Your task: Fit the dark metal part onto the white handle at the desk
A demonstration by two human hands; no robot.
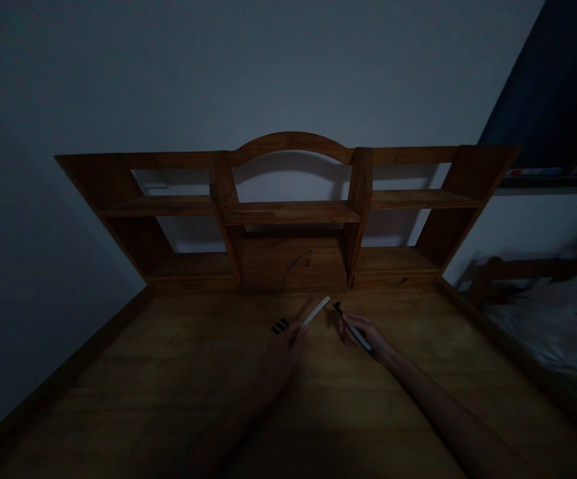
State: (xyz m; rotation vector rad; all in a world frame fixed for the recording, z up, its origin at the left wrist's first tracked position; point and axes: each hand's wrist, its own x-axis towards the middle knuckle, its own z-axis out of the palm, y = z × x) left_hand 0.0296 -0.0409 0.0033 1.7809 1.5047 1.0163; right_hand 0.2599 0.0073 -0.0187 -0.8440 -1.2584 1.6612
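Note:
My left hand (287, 340) is closed around the lower end of a slim, pale flat strip (317, 310), which tilts up to the right. Its exact kind is not clear in the dim light. In my right hand (368, 327) is a dark razor handle with a grey part (360, 337), its small forked tip pointing up and left toward the strip. Strip and handle are apart. Just left of my left hand lie several small black blocks (279, 326) in a row, which look like razor heads. Some of my fingers are hidden or dark.
The wooden desk top (208, 359) has raised side edges. A wooden shelf unit (293, 213) with open compartments stands along its back, against a pale wall (288, 73). To the right are a dark curtain (552, 86) and a plastic-covered pile (558, 326).

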